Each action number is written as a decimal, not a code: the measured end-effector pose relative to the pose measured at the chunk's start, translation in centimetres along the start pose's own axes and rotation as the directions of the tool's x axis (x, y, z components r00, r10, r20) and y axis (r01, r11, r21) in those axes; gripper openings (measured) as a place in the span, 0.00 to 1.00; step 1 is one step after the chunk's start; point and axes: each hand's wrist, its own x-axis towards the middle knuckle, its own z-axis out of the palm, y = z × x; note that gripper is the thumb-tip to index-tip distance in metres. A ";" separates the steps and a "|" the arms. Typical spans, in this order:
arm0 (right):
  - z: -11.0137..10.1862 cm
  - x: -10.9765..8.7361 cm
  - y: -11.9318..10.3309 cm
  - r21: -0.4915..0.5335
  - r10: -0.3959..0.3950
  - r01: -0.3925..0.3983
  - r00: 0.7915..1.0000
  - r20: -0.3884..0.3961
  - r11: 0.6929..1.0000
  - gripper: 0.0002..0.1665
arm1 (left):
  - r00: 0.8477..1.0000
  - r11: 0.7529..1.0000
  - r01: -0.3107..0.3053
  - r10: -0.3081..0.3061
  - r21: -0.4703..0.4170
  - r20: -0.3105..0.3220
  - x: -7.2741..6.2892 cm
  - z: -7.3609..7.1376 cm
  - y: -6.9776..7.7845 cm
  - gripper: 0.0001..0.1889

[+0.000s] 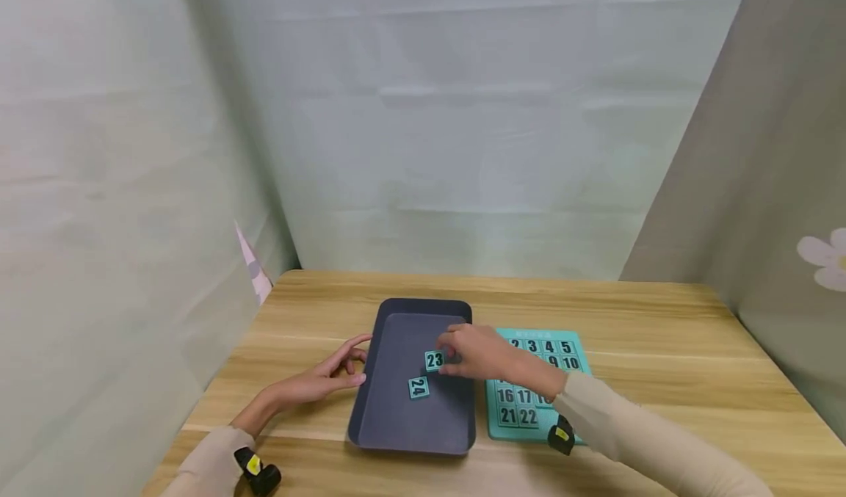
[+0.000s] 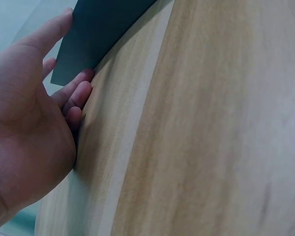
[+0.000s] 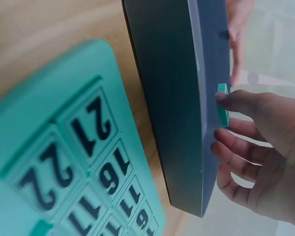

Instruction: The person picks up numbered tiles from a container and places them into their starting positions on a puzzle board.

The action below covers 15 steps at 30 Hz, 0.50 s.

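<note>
A dark grey tray [image 1: 413, 427] lies on the wooden table, holding two small turquoise number tiles. My right hand [image 1: 482, 352] reaches over its right side and pinches the 23 tile [image 1: 434, 360] between thumb and finger; the right wrist view shows that tile [image 3: 223, 115] tilted on edge. Below and left of it, the 24 tile [image 1: 418, 387] lies turned sideways on the tray floor. My left hand [image 1: 313, 385] rests against the tray's left side, thumb and fingers touching its edge, the smaller fingers loosely bent in the left wrist view.
Right of the tray lies a turquoise number board [image 1: 496, 427] with rows of numbered tiles, 21 and 22 in its lowest row. My right forearm covers part of it. Pale curtains [image 1: 463, 152] hang behind and beside the wooden table [image 1: 694, 379].
</note>
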 end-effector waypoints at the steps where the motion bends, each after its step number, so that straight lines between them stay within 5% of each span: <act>1: -0.1 -0.4 0.0 0.012 -0.012 0.012 1.000 -0.001 1.000 0.20 | 1.000 1.000 0.007 -0.007 0.000 -0.004 -0.2 -0.1 0.0 0.38; 15: -2.1 -8.3 2.9 0.113 0.042 -0.038 0.998 -0.035 0.993 0.17 | 0.999 0.999 -0.033 0.033 -0.006 0.003 0.3 -0.4 0.2 0.37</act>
